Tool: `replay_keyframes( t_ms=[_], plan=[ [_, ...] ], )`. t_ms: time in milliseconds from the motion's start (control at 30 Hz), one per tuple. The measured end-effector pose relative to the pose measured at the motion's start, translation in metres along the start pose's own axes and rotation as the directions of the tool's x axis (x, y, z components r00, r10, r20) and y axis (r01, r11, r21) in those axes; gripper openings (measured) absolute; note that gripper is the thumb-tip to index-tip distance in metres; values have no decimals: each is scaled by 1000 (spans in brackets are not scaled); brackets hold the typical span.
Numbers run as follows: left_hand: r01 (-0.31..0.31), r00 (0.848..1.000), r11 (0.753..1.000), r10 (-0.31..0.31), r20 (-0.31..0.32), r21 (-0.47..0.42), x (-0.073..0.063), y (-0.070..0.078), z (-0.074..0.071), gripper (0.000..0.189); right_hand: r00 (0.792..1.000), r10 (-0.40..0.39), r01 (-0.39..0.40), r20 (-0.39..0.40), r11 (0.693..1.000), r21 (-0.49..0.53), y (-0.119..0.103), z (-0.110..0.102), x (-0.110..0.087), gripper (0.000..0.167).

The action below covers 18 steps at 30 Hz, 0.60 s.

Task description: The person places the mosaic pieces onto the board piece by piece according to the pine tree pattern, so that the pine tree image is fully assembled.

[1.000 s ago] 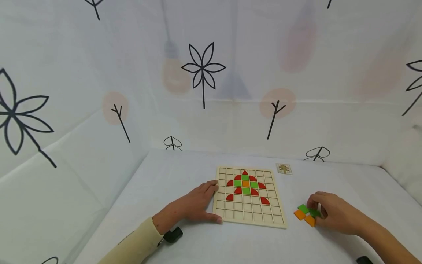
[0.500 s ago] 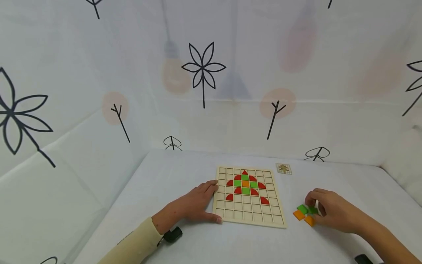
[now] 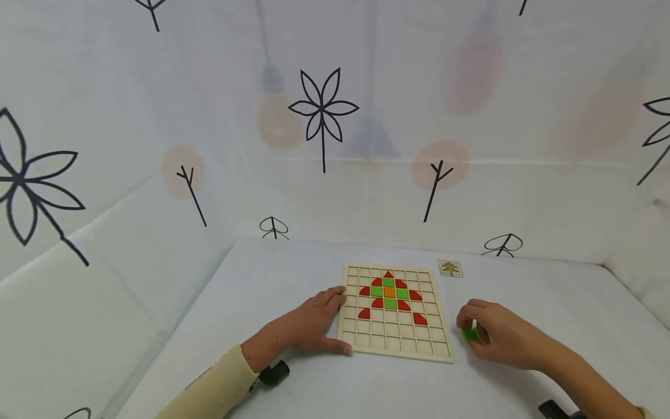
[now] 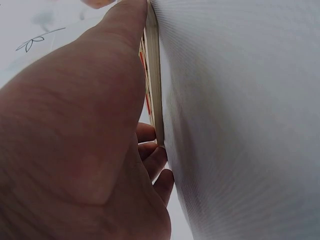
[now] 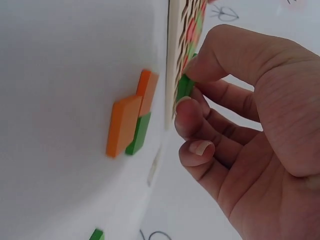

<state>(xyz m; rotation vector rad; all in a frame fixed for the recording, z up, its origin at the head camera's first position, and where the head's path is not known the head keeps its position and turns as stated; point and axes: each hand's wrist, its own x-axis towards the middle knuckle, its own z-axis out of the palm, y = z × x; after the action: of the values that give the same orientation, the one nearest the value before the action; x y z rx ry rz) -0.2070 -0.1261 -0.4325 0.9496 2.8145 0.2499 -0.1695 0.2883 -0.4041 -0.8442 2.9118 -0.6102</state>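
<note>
A pale wooden grid board (image 3: 392,334) lies flat on the white table. Red, green and orange tiles form a tree-like pattern in its cells. My left hand (image 3: 309,323) rests along the board's left side, its thumb near the bottom-left corner; fingertips (image 4: 155,157) touch the edge in the left wrist view. To the right of the board, my right hand (image 3: 510,337) pinches a green tile (image 5: 185,86) between its fingertips. In the right wrist view, two orange tiles (image 5: 125,122) and a green tile (image 5: 140,132) lie on the table; the hand mostly hides them from the head view.
A small pattern card (image 3: 450,268) with a tree picture lies beyond the board's top-right corner. Another green tile (image 5: 97,235) shows at the bottom of the right wrist view. A white printed curtain (image 3: 366,198) rises behind the table.
My right hand has picked up a green tile from the small group and moved left toward the board. The left hand and the board have stayed in place.
</note>
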Motion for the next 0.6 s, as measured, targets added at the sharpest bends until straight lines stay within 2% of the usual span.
replay_keyframes(
  t_ms=[167,600],
  plan=[
    [-8,1000,1000,8,-5,7,1,-1,1,121,1000,-10,10,12,1000,-1,-12,5,11,39],
    [0,1000,1000,0,-2,16,1,-1,0,121,990,-125,121,57,990,73,-29,17,38,37]
  ],
)
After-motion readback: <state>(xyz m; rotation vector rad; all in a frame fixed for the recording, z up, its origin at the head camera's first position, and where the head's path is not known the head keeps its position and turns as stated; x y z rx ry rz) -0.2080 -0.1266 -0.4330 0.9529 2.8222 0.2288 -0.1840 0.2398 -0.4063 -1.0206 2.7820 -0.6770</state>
